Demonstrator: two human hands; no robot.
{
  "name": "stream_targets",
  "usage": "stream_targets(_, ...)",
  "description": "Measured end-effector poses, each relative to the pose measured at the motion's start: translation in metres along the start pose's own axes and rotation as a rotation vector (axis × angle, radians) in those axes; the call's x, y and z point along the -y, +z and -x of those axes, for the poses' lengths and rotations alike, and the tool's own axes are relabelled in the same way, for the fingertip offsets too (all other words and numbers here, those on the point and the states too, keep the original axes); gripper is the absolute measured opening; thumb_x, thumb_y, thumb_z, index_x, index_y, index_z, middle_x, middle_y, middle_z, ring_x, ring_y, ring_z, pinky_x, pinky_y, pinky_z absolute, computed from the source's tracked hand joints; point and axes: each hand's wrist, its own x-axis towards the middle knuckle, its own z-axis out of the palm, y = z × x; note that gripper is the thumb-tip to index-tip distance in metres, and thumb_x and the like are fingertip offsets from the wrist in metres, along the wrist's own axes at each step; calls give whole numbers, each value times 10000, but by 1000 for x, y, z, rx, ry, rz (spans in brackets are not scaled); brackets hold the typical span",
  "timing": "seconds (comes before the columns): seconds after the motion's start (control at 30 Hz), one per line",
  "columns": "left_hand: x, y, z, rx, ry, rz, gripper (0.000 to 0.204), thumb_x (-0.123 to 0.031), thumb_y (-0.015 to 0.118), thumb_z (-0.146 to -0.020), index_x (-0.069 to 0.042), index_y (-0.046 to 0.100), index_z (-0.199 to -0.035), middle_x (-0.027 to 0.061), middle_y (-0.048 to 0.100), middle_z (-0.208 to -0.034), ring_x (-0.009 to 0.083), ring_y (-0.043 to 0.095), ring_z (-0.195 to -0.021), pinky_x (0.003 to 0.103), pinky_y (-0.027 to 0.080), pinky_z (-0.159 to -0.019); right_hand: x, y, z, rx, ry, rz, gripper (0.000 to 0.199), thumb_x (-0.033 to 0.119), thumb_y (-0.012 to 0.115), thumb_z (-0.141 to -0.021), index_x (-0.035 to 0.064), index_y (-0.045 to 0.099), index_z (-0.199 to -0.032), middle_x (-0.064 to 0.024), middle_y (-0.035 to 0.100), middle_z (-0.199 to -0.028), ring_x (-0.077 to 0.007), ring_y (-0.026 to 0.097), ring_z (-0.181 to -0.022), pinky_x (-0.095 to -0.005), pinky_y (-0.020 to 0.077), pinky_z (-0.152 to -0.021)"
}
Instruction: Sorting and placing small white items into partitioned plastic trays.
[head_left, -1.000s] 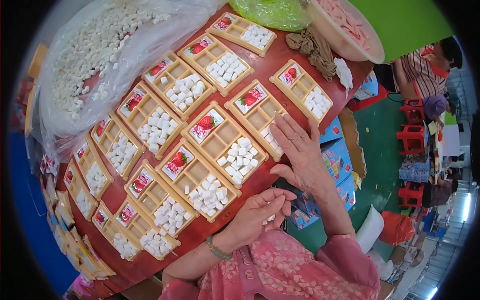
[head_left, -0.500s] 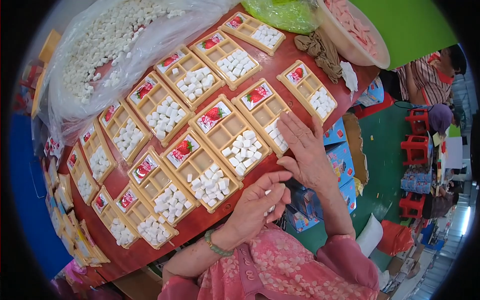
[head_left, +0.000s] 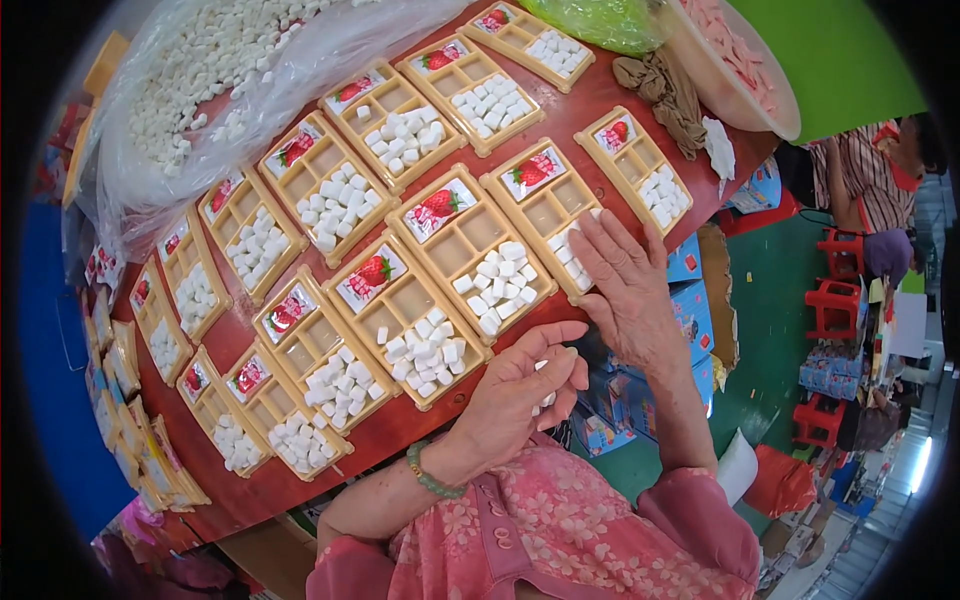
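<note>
Several white candy pieces [head_left: 546,400] sit cupped in the left hand [head_left: 515,395], fingers curled loosely around them, just off the near edge of the red worktop [head_left: 385,430]. A green bead bracelet [head_left: 432,478] circles that wrist. At 1 o'clock from it, the right hand [head_left: 630,290] lies flat, palm down, fingers spread and grasping nothing, its fingertips resting on the white pieces in the near compartment of a tan sectioned tray [head_left: 548,200].

Just beside, at 10 o'clock from the right hand, a second tray [head_left: 470,255] holds a heap of white pieces at its near end; a strawberry picture card fills its far compartment. Further trays of the same kind run in rows toward 9 and 12 o'clock. At 11 o'clock, far side of the worktop, a clear plastic bag [head_left: 200,90] holds loose white pieces. At 1 o'clock lies a brown crumpled cloth [head_left: 665,90].
</note>
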Motion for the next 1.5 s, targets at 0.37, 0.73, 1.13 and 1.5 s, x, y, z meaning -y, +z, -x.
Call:
stream_targets(0.37,-4,-9,28,43,-25,79,331,-206,486,-1046,-18,499,-1318,54,589,-937,59,506,-649,174,357,-499,7,0,-3,4,33,20,621,359,582,-931,80,431,-1465,-96,413,-1528,-273,369,-1419,-540,135,-1176)
stream_targets(0.73,-6,-21,46,54,-14,65,327,-220,479,-1049,-2,507,-1291,56,582,-945,63,505,-651,174,352,-499,59,-6,-26,-297,-8,-138,315,50,769,-747,76,657,-1040,-53,632,-1013,-248,581,-953,-430,391,-917)
stream_targets(1.13,-9,-29,44,146,-42,53,342,-237,489,-1046,2,505,-1290,56,588,-947,55,531,-677,171,355,-506,58,1,-26,-310,2,-213,236,17,734,-779,78,649,-991,-45,644,-928,-231,588,-887,-375,375,-836)
stream_targets(1.5,-10,-32,42,160,-62,45,362,-250,492,-1046,1,490,-1309,54,588,-957,58,532,-692,180,372,-530,56,-4,-29,-275,92,-195,176,-15,738,-770,49,680,-924,-59,629,-853,-229,568,-846,-337,406,-803)
